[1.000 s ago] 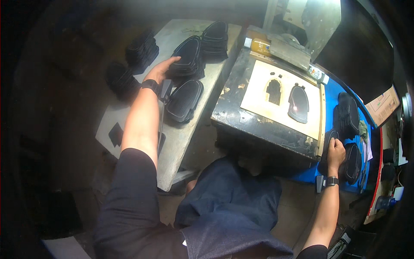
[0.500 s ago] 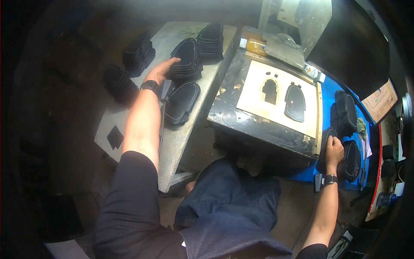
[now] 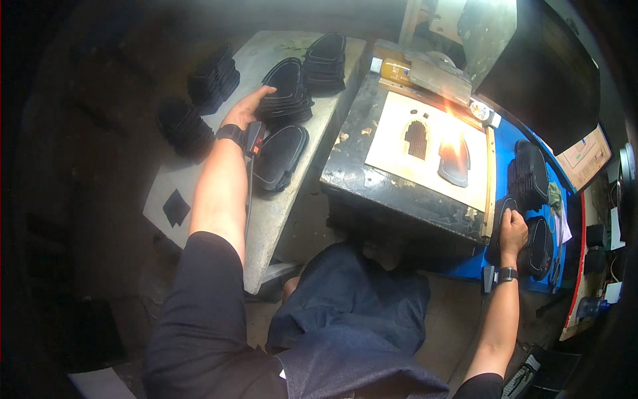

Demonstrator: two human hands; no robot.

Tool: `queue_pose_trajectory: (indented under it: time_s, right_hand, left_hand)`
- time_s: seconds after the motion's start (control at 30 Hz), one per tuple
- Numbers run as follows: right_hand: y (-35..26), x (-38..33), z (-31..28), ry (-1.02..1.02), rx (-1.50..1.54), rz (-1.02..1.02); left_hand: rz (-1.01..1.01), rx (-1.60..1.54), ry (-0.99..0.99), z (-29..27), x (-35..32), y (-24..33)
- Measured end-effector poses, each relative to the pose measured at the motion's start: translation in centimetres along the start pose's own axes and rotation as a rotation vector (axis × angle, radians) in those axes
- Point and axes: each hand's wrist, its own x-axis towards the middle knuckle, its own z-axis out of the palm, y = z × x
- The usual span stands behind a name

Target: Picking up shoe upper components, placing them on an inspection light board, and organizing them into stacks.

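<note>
My left hand (image 3: 247, 108) reaches out over the grey side table (image 3: 266, 219) and rests its fingers on a stack of black shoe-shaped pieces (image 3: 287, 93). A second stack (image 3: 279, 156) lies just below the wrist. My right hand (image 3: 513, 225) presses on a black piece (image 3: 500, 223) at the blue bench's (image 3: 498, 149) left edge, fingers closed over its top. A pale template board (image 3: 425, 156) on the dark press table holds a dark cut-out (image 3: 416, 138) and a black piece (image 3: 454, 161).
More black stacks lie at the table's far end (image 3: 325, 61) and on the floor to the left (image 3: 212, 78) (image 3: 183, 126). Another stack (image 3: 529, 174) and a piece (image 3: 538, 247) rest on the blue bench. A machine housing (image 3: 531, 60) looms at the upper right.
The left hand has stayed on the stack at the far left. The right hand has shifted slightly up along the black piece on the blue bench.
</note>
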Motion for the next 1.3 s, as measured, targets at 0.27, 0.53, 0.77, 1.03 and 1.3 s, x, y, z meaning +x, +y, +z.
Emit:
queue_pose_trajectory:
  time_s: [0.27, 0.53, 0.77, 1.03, 1.3]
  right_hand:
    - [0.0, 0.1, 0.0, -0.011, -0.005, 0.023]
    - [0.2, 0.1, 0.1, -0.005, 0.008, -0.003]
    - [0.4, 0.1, 0.2, -0.022, 0.025, 0.013]
    - [0.5, 0.2, 0.3, -0.02, 0.015, 0.031]
    - [0.9, 0.2, 0.4, -0.023, 0.05, 0.026]
  left_hand:
    - [-0.001, 0.076, 0.018, -0.1, 0.5, 1.4]
    - [-0.015, -0.049, 0.0, -5.1, 2.8, -0.1]
    - [0.118, 0.129, 0.101, -8.2, 0.0, 2.8]
    - [0.117, 0.298, 0.185, -8.5, -2.7, 4.8]
    - [0.058, 0.445, 0.111, -10.6, -4.4, 5.8]
